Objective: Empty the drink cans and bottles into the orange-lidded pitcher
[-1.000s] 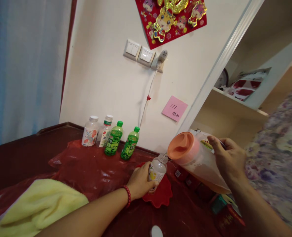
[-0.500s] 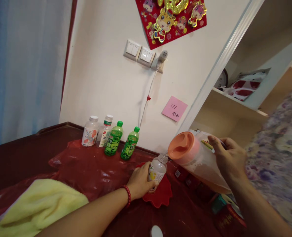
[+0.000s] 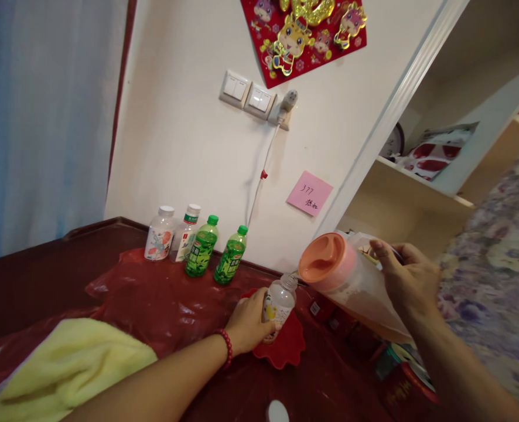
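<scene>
My left hand (image 3: 251,322) is wrapped round a clear bottle (image 3: 281,302) with a printed label and no cap, standing over a red scalloped dish (image 3: 283,350). In my right hand (image 3: 406,281) is the handle of a translucent pitcher (image 3: 365,299) with an orange lid (image 3: 323,259). The pitcher is tilted left, its spout right at the bottle's mouth, and a thin stream seems to run between them. How full the bottle is, I cannot tell. A white cap (image 3: 278,411) lies at the bottom edge of the view.
Two green-capped bottles (image 3: 231,256) and two white-capped bottles (image 3: 160,235) stand along the wall. A yellow towel (image 3: 75,369) lies at the left on red plastic sheeting (image 3: 154,305). Cans (image 3: 406,387) and red boxes (image 3: 321,308) sit beneath the pitcher.
Almost nothing differs. Both hands keep their places, with the pitcher still tilted at the bottle's mouth.
</scene>
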Demonstrator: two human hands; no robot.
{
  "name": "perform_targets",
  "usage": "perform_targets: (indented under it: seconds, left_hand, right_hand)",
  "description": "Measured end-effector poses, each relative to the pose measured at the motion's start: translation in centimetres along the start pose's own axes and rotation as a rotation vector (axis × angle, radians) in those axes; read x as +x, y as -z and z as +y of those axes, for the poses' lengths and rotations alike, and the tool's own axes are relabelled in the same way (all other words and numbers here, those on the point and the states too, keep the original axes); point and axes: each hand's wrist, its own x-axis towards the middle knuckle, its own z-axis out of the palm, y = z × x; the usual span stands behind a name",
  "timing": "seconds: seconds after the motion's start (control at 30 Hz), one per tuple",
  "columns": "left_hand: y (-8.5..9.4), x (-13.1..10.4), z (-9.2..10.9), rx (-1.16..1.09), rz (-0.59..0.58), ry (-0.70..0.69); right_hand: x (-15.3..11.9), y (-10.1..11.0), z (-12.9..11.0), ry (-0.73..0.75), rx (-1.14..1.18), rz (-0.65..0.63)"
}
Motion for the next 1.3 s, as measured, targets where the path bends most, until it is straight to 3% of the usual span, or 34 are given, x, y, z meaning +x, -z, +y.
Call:
perform_targets:
  seconds: [1.3]
  left_hand:
    - [0.17, -0.01, 0.2, 0.005, 0.002, 0.002]
  right_hand:
    - [0.03, 0.18, -0.37, -0.011, 0.003, 0.004]
